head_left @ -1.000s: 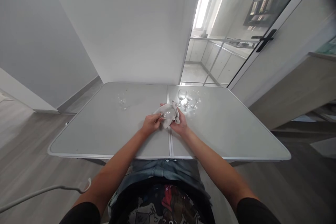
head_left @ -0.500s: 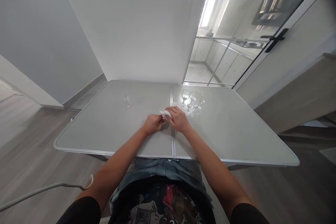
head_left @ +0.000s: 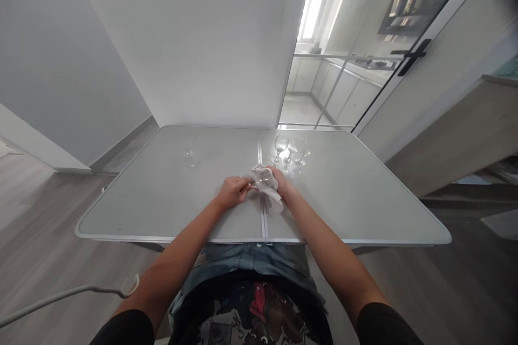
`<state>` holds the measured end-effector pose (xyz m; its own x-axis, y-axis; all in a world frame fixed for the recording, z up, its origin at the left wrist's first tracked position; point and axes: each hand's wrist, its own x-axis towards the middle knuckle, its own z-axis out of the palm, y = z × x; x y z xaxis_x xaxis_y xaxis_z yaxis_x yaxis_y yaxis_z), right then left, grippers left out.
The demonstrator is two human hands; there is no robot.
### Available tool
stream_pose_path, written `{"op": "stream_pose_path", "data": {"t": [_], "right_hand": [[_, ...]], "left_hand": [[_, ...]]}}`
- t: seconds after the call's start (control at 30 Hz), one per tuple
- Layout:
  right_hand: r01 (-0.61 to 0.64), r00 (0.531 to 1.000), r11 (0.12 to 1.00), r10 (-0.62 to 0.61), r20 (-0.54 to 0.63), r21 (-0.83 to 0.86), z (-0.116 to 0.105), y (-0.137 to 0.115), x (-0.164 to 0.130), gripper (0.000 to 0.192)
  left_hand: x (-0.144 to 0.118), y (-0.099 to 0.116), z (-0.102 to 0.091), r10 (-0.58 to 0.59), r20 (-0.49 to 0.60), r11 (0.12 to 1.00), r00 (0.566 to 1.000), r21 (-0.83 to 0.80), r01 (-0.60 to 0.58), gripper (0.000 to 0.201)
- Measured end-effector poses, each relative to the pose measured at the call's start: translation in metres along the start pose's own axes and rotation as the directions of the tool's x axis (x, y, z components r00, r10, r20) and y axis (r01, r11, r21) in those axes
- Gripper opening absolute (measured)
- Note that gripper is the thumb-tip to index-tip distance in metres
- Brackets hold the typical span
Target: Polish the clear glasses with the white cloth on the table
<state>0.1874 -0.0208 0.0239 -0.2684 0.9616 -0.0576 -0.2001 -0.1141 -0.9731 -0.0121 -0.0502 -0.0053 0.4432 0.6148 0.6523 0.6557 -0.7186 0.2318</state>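
Glass (head_left: 263, 177) mid-table, wrapped in cloth (head_left: 272, 194), being wiped.
Left hand (head_left: 231, 192) pinching stem, right hand (head_left: 282, 183) fingers curled around cloth; three glasses (head_left: 290, 150) waiting far right, one (head_left: 188, 153) far left.

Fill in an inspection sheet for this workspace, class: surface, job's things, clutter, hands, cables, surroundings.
Surface: grey folding table, seam down the middle.
Job's things: clear wine glass lying sideways between both hands, white cloth wrapped round it.
Clutter: three upright wine glasses to the right of the seam; one lone glass on the left half.
Hands: left hand grips the stem end; right hand holds cloth against the bowl.
Cables: white cable low on the left, off the table.
Surroundings: white wall, glass door, wood floor.
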Motion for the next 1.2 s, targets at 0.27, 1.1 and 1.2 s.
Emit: {"op": "stream_pose_path", "data": {"t": [0.27, 1.1, 1.2], "right_hand": [[0.034, 0.997, 0.981, -0.019, -0.079, 0.192, 0.029, 0.037, -0.002, 0.044], [0.308, 0.922, 0.548, -0.375, 0.101, -0.778, 0.035, 0.025, 0.002, 0.022], [0.315, 0.922, 0.445, -0.352, 0.16, -0.839, 0.036, 0.02, -0.003, 0.017]], "left_hand": [[0.011, 0.009, 0.002, -0.206, -0.04, 0.963, 0.978, -0.189, 0.195, 0.025], [0.019, 0.009, -0.01, -0.634, 0.039, 0.422, 0.773, -0.819, 0.388, 0.047], [0.02, 0.007, -0.011, -0.657, 0.008, 0.436, 0.754, -0.811, 0.389, 0.057]]}}
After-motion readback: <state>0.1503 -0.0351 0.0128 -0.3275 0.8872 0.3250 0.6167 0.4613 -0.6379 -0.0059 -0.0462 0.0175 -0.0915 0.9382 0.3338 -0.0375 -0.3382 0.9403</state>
